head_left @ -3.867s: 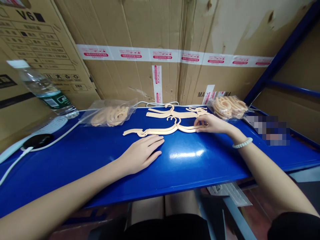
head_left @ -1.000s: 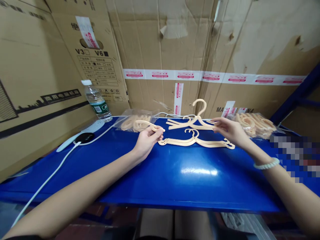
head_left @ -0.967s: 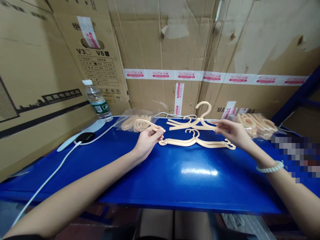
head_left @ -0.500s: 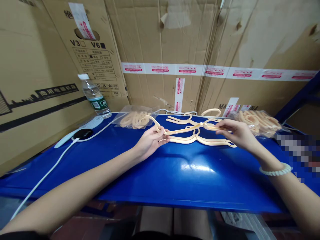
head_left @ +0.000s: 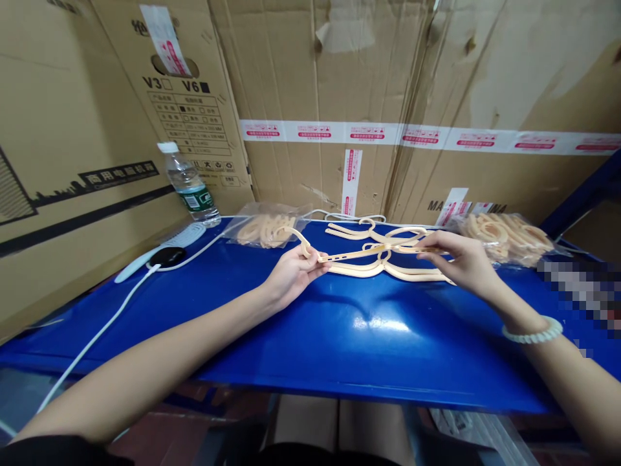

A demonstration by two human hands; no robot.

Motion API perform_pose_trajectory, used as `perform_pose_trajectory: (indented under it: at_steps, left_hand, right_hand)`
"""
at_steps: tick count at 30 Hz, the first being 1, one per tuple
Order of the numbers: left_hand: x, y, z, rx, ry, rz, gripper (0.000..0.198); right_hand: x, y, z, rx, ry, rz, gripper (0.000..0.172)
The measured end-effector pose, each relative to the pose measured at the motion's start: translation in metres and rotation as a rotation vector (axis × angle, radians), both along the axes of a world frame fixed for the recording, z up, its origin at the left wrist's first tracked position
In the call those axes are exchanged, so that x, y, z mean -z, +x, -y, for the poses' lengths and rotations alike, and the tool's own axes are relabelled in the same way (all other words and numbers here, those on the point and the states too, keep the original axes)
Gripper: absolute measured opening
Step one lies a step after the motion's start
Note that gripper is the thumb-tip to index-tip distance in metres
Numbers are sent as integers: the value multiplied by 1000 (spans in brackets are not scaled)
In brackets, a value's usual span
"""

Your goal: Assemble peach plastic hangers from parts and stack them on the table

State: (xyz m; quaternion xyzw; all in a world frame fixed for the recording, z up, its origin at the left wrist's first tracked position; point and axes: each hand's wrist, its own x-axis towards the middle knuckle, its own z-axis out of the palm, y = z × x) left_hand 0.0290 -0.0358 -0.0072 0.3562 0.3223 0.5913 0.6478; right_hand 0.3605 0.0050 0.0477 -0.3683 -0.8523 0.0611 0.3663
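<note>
A cream-coloured plastic folding clothes hanger is stretched between my two hands, above the blue table. My left hand pinches its left end, where a curved hook piece sticks up. Opposite, my right hand grips the right arm of the same hanger between thumb and fingers. Just beneath it lies another cream hanger, spread out on the table and partly hidden. Further back rests a third hanger, its hook upward toward the cardboard.
Clear bags of hanger parts lie on the left and right. At the back left stand a water bottle, a pale blue hairbrush and a black round device with a white cable. Cardboard boxes wall the back of the blue table.
The held hanger has been turned, so its hook and arms sit flatter and its slotted edge shows. Both hands keep their hold; the view shifts slightly.
</note>
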Motion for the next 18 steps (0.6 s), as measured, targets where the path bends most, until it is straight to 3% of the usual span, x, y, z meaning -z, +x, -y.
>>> perform_pose_trajectory:
  at_steps: [6,12,18]
  left_hand:
    - [2,3,2,-127,48,-49,19]
    - [-1,7,4,-278,55,-35,24]
    - [-5,10,12,-244,9,-8,19]
  right_hand:
    - [2,-3,3,-25,-24,57,22]
    - [2,-7,9,-36,-164,-9,28]
    - [-5,-5,11,-38,-379,-147,39]
